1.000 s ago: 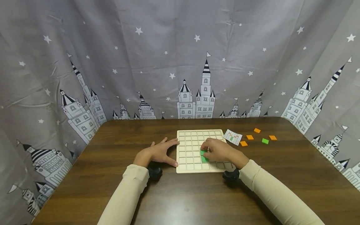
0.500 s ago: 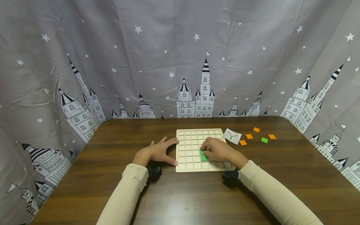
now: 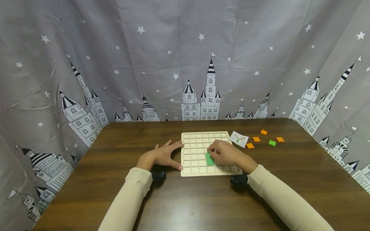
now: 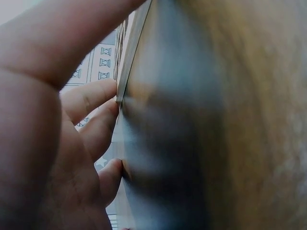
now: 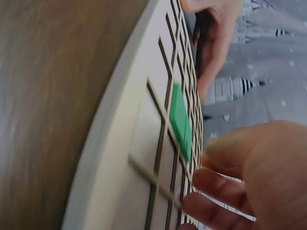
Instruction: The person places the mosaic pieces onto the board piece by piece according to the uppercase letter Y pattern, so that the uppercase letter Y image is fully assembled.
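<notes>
A grey curtain (image 3: 162, 25) with printed stars (image 3: 140, 29) and castles (image 3: 210, 96) hangs behind a brown table (image 3: 190, 202).

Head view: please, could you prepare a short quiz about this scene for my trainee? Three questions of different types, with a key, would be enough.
1. How many orange tiles lie on the table?
2. True or false: in the head view, the card is to the left of the board.
3. What colour are the tiles that show on the board? A) orange; B) green; C) black.

Key:
1. Four.
2. False: the card is to the right of the board.
3. B, green.
</notes>
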`<state>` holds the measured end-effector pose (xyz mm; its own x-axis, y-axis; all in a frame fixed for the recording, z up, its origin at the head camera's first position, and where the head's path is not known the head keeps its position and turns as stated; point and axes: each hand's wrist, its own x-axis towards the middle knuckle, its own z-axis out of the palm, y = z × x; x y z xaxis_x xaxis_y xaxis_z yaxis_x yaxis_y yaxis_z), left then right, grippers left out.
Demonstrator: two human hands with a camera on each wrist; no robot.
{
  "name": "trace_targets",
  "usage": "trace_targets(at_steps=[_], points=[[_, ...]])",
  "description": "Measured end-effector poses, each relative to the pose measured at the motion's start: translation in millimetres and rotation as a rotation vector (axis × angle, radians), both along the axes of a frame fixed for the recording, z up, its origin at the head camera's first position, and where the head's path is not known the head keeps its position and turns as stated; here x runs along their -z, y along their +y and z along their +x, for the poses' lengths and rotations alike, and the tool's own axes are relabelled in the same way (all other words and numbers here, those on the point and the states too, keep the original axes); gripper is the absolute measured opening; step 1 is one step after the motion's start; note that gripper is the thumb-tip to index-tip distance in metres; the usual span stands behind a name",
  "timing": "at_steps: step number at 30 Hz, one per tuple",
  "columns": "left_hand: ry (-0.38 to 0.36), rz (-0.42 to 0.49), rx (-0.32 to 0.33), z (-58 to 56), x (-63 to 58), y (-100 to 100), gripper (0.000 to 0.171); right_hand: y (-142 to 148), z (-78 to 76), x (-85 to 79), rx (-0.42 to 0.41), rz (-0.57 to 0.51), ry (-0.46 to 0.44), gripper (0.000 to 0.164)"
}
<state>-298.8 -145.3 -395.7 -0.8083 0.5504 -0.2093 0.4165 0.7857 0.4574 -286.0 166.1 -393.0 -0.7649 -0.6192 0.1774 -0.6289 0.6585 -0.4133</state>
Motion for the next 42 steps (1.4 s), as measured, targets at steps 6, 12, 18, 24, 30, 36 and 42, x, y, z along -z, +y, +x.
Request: trace_targets(at_steps=[6, 12, 18, 24, 30, 36, 42], points=[[-0.002, -0.002, -0.002, -0.4, -0.9, -1.0, 0.106, 32.1, -11.6, -6.9, 0.142, -0.047, 0.04, 0.024], [0.005, -0.003, 0.001, -0.9, -2.1, -1.5, 0.106, 79.8, -24.0, -12.5, 0.376, -0.105, 0.043, 0.026], [-0.002, -0.007, 0.001, -1.3, -2.6, -1.7, 0.106, 128.4, -23.0, -7.5, 0.575, -0.069, 0.121, 0.031], [-0.005, -0.005, 0.005, -2.2, -2.3, -1.4, 0.106, 174.8, -17.9, 1.5, 0.689, 0.003, 0.104, 0.039], [-0.007, -0.007, 0.005, -1.9, -1.2, -1.0, 0.106, 197.9, -12.2, 9.6, 0.687, 0.03, 0.033, 0.043], [-0.011, -0.01, 0.009, -1.2, -0.6, -0.3, 0.106, 207.8, -10.9, 11.0, 0.677, 0.049, 0.008, 0.044], [-0.003, -0.005, 0.009, -2.3, 2.6, -0.5, 0.106, 209.1, -11.7, 12.2, 0.614, 0.059, 0.004, 0.041]])
